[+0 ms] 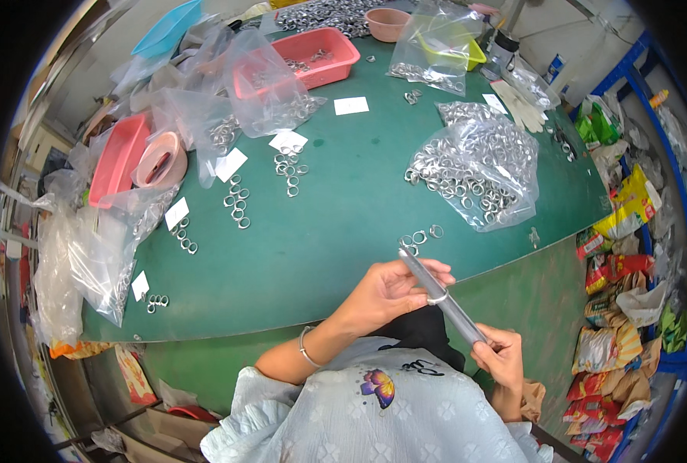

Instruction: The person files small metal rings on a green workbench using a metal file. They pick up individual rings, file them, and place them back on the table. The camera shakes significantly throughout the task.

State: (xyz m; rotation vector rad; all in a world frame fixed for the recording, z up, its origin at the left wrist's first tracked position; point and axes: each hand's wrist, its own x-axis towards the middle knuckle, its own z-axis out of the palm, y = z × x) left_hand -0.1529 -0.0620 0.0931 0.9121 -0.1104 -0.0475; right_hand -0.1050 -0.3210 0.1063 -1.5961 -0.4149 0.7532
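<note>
One ring [438, 299] encircles smooth, tapered rod [458, 317]; left hand [390, 288] touching, right hand [501, 356] gripping.

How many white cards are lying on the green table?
6: a front-left card, a second, third and fourth receding beyond it, each beside metal rings; a fifth near a pink tray; a sixth by a white glove. Plastic bags may hide others.
</note>
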